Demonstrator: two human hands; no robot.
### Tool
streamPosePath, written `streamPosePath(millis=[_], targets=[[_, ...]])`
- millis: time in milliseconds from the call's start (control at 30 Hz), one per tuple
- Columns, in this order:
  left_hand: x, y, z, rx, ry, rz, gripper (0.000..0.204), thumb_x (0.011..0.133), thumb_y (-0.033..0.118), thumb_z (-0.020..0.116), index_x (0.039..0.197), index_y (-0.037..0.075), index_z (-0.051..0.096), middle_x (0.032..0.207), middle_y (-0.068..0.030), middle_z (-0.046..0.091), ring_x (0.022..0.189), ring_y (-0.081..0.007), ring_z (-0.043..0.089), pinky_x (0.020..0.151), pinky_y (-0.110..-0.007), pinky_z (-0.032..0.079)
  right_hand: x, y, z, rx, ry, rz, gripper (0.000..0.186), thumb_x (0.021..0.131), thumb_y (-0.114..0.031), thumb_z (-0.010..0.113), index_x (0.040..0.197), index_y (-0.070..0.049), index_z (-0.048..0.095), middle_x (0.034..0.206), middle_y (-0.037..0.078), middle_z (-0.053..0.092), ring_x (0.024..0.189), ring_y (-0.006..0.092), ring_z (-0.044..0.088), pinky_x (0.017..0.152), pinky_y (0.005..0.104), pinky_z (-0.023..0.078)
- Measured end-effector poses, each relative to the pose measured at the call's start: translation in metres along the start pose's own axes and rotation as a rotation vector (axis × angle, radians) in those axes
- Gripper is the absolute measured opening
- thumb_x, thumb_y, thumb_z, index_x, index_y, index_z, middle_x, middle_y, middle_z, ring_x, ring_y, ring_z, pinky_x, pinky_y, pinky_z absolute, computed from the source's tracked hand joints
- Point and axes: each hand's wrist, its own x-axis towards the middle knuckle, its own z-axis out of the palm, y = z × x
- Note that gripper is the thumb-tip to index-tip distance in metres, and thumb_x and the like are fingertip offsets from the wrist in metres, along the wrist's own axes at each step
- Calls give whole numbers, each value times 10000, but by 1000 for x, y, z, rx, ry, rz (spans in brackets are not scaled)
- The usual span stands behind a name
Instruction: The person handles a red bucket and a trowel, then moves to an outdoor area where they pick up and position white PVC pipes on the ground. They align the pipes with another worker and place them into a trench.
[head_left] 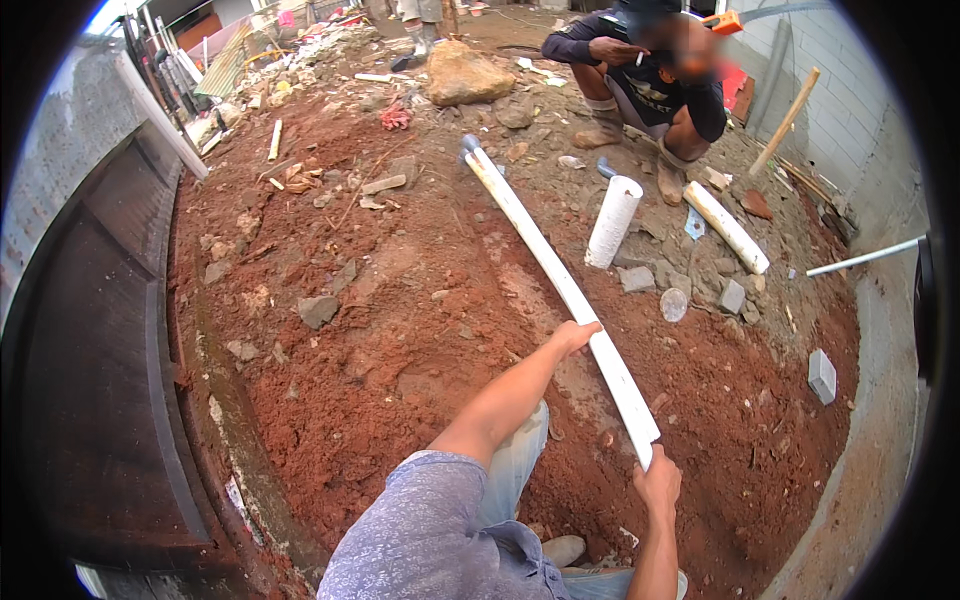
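Note:
Two long white PVC pipes (pixel 548 265), lying side by side, run from the far middle of the dirt down toward me. Grey elbow fittings (pixel 468 148) cap their far end. My left hand (pixel 576 339) is closed around the pipes partway along, with the thumb over the top. At the near end my right hand (pixel 658 482) grips the pipe tip, close to where one pipe ends short of the other. The undersides of the pipes and some of my fingers are hidden.
A person (pixel 650 75) squats at the far right. Near them are an upright white pipe (pixel 613 222), a lying pipe (pixel 727 228) and grey blocks (pixel 822 376). A large rock (pixel 468 73) sits at the back. A dark metal panel (pixel 90 350) borders the left, a concrete wall (pixel 885 370) the right.

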Motion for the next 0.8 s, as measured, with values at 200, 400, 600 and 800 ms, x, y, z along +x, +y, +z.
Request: streamPosePath(millis=[200,400,600,800], targets=[[4,-7,-16,39,13,-22,664,818,532,667,1101,-69,687,970,-177,686,828,-289,643,761,-406,518,6,-6,4,-4,-56,-9,448,811,-154,725,1217,-31,581,1017,259,704,980,449,675,860,523,535],[-8,8,0,40,-40,-26,701,821,529,668,1148,-90,675,1039,-201,687,895,-302,654,803,-418,527,1,4,3,-13,33,-20,332,823,-188,719,1075,-23,581,931,274,702,912,473,676,819,558,530],[9,-6,-6,23,-38,-4,713,829,516,674,1189,-98,658,1121,-212,681,952,-308,659,813,-418,536,2,2,7,-13,38,-51,328,827,-186,717,1079,-25,583,923,272,703,894,473,680,808,559,533],[9,-13,0,31,56,21,639,839,551,673,1007,-65,693,833,-139,668,692,-258,625,639,-412,508,0,3,11,4,1,-39,338,829,-190,716,1093,-29,579,940,274,702,914,473,676,821,554,531]])
